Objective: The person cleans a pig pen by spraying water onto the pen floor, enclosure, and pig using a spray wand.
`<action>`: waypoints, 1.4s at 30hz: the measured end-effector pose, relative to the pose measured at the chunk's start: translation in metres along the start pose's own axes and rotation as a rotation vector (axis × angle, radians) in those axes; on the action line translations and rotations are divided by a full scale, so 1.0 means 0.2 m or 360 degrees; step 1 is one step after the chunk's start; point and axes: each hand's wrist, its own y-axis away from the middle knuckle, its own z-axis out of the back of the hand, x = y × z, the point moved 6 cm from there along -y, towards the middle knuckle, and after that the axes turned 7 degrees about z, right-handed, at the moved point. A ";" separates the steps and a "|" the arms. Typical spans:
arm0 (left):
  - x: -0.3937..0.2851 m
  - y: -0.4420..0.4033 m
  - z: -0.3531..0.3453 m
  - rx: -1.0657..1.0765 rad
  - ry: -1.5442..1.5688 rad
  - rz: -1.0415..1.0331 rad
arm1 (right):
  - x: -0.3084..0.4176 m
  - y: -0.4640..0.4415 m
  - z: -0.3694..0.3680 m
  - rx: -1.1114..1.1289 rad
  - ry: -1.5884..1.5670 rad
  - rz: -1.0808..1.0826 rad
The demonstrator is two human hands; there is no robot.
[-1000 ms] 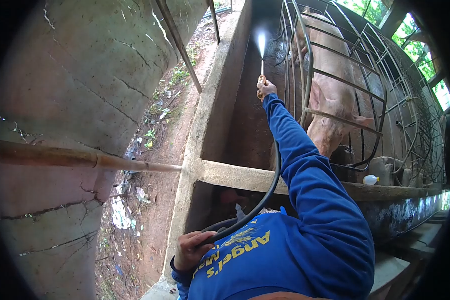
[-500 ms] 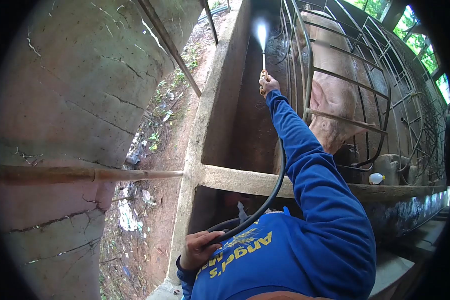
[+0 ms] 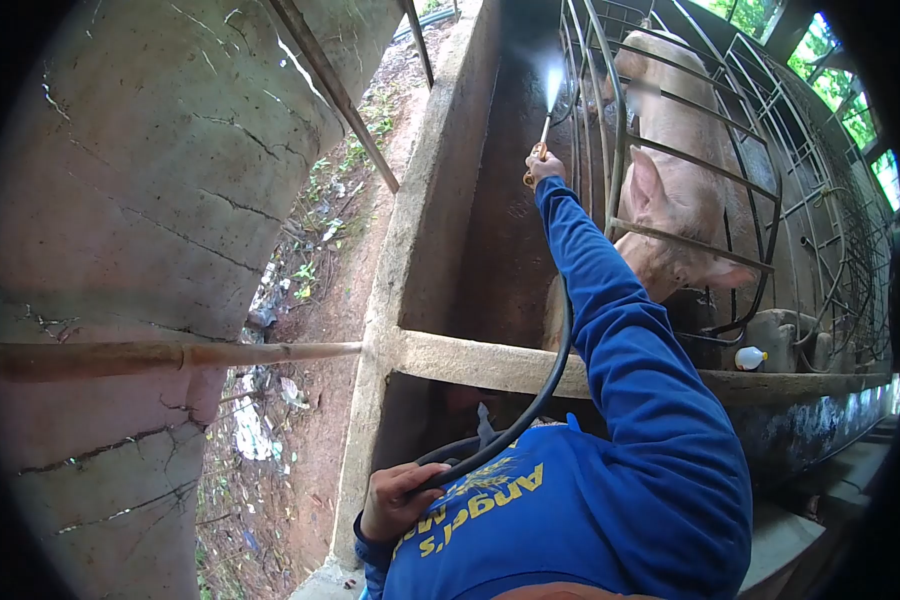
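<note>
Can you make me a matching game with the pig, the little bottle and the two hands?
Things:
1. Pig
2. Little bottle
3. Left hand
4. Right hand

Matches:
A. Grips the black hose
B. Behind metal bars
C. Holds the sprayer
D. White with a yellow tip

Right pairs: 1-B, 2-D, 3-A, 4-C

Looks like a pigsty, judging by the pig (image 3: 685, 130) inside a barred crate (image 3: 694, 246) and the concrete walls (image 3: 423, 190).

The head-worn view looks forward and down — nearer the left hand (image 3: 395, 499), farther from the right hand (image 3: 547, 168).
</note>
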 end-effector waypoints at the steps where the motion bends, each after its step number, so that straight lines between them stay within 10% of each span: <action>1: 0.00 0.00 0.00 -0.0005 0.0006 -0.0007 | 0.01 0.00 0.00 -0.0015 -0.0002 -0.0018; 42: 0.10 0.11 0.05 0.0063 -0.0032 0.0073 | 0.07 0.24 -0.12 0.0223 0.0001 -0.0144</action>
